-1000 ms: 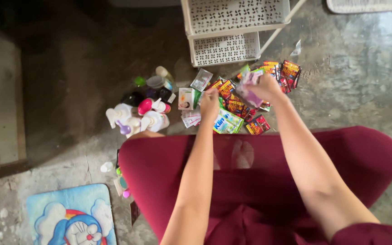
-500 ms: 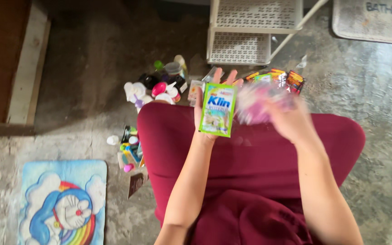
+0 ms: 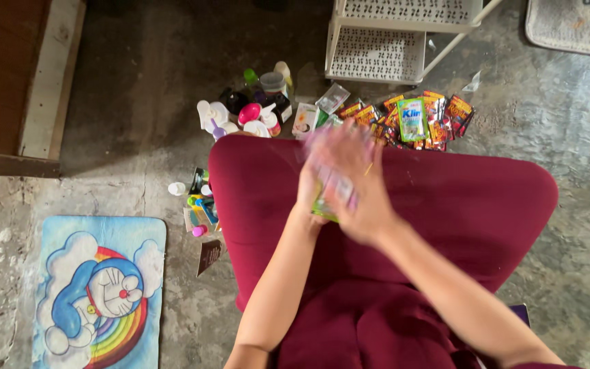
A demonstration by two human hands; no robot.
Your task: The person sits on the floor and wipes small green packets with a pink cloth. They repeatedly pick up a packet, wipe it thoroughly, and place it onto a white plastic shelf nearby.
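Both hands meet above my lap, which is covered in maroon cloth (image 3: 445,205). My left hand (image 3: 306,186) lies palm up and holds a green sachet (image 3: 322,207), whose lower edge shows under the fingers. My right hand (image 3: 358,188), blurred by motion, lies flat over the left one and presses a purple sachet (image 3: 332,179) onto the green one. Most of both sachets is hidden between the hands.
A pile of red and green sachets (image 3: 431,117) lies on the concrete floor past my knees, beside several pump bottles and jars (image 3: 254,109). A white perforated rack (image 3: 384,41) stands behind them. Small items (image 3: 198,205) and a cartoon mat (image 3: 97,294) lie at the left.
My left hand lifted a green sachet from the floor pile to my lap. My right hand carried the purple sachet over and now covers the left hand. The camera tilted back.
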